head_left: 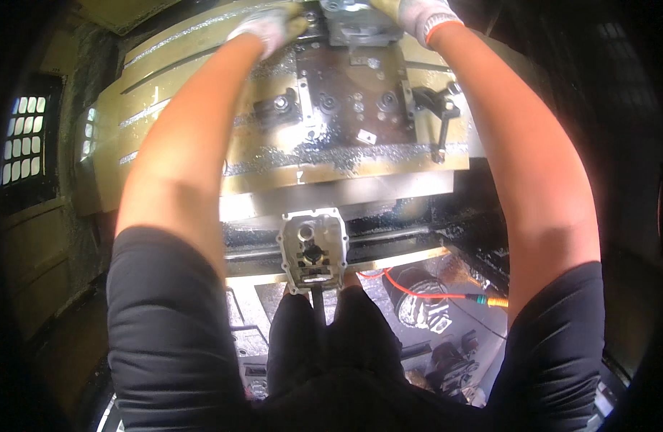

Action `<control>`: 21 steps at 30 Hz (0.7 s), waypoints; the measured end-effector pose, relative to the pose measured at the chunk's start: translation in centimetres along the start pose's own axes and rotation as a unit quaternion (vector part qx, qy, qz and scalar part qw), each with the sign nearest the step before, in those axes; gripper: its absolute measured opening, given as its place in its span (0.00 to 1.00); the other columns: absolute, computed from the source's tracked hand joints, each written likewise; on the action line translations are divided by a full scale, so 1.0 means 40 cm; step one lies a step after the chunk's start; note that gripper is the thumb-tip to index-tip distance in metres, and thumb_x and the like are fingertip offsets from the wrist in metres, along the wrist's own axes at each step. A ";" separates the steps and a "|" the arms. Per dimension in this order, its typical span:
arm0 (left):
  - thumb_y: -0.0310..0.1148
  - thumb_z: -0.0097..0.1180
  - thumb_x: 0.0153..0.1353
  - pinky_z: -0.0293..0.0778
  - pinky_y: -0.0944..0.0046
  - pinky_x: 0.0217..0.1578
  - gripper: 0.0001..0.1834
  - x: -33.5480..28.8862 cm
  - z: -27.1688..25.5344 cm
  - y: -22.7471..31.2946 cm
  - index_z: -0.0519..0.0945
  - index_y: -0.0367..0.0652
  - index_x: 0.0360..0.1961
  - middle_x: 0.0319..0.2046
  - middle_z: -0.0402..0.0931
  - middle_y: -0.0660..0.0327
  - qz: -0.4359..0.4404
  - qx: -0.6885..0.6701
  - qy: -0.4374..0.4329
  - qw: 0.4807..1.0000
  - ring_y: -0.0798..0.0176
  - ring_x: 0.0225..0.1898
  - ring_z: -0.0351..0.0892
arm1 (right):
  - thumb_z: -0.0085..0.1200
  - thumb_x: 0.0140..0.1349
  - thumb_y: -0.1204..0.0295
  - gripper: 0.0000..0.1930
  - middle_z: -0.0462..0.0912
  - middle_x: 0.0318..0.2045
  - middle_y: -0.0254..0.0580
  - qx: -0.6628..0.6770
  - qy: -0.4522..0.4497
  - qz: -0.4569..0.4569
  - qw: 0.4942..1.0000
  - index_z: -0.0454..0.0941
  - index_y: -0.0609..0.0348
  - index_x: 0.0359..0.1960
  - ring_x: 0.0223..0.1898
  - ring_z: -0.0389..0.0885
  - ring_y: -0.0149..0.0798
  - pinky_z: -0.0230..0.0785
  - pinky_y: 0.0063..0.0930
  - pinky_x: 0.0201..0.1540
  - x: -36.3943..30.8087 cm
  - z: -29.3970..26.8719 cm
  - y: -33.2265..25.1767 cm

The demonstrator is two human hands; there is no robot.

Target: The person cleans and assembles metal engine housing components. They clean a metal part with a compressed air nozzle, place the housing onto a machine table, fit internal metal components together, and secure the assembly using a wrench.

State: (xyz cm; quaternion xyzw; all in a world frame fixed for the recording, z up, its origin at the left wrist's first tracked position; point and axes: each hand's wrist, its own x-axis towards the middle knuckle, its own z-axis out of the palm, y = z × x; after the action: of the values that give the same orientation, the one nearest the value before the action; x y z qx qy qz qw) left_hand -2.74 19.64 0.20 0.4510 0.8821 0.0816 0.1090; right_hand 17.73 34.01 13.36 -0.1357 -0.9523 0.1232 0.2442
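Both my hands are stretched far forward, in pale gloves with yellowish fingers. My left hand (272,29) has its fingers curled beside a dark clamp at the left of a grey metal casting (361,30); what they hold is hidden. My right hand (419,17) grips the casting's far right corner, its fingers partly cut off by the upper edge of the view. The casting lies at the far end of a dark fixture plate (367,93). A second, open-faced metal casting (331,248) stands nearer me, at the machine's front ledge.
Metal chips litter the slotted machine table (266,162). Clamps sit on both sides of the plate, including a black clamp (441,115) at right. Below, a red air hose (425,294) runs past a dark bucket (412,288) and a brush (457,272). A barred window (23,138) is at left.
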 end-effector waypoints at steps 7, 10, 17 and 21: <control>0.38 0.45 0.74 0.78 0.50 0.26 0.10 -0.700 0.151 -0.391 0.77 0.47 0.41 0.28 0.75 0.54 -0.033 -0.035 0.093 0.994 0.48 0.27 0.81 | 0.55 0.73 0.60 0.19 0.87 0.46 0.47 0.293 0.032 0.235 0.926 0.80 0.54 0.60 0.43 0.86 0.36 0.77 0.29 0.43 -0.411 -0.093 -0.107; 0.33 0.43 0.72 0.78 0.59 0.27 0.12 -1.129 0.381 -0.459 0.79 0.50 0.32 0.27 0.77 0.56 -0.049 0.000 -0.106 0.993 0.56 0.28 0.80 | 0.56 0.74 0.63 0.14 0.88 0.37 0.41 0.337 -0.152 0.455 0.810 0.81 0.59 0.53 0.31 0.84 0.29 0.74 0.25 0.30 -0.720 0.013 -0.191; 0.59 0.70 0.55 0.60 0.49 0.73 0.54 -1.385 0.567 -0.102 0.60 0.43 0.75 0.70 0.67 0.45 -0.086 -0.097 -0.310 0.942 0.45 0.72 0.66 | 0.49 0.75 0.47 0.36 0.67 0.73 0.48 0.449 -0.335 0.550 0.620 0.62 0.58 0.75 0.65 0.76 0.45 0.70 0.41 0.66 -1.184 0.532 -0.183; 0.53 0.62 0.62 0.63 0.48 0.69 0.41 -1.389 0.727 -0.021 0.64 0.43 0.70 0.65 0.70 0.48 -0.276 -0.283 -0.382 0.836 0.47 0.67 0.68 | 0.45 0.74 0.42 0.40 0.60 0.77 0.50 0.516 -0.285 0.595 0.547 0.55 0.55 0.79 0.74 0.64 0.50 0.56 0.42 0.75 -1.122 0.592 -0.241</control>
State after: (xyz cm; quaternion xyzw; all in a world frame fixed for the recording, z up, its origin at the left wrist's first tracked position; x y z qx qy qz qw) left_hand 35.97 -24.73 -21.41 0.1339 0.7966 0.1156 0.5780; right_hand 41.87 6.72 -23.25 -0.4797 -0.4459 0.7423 -0.1414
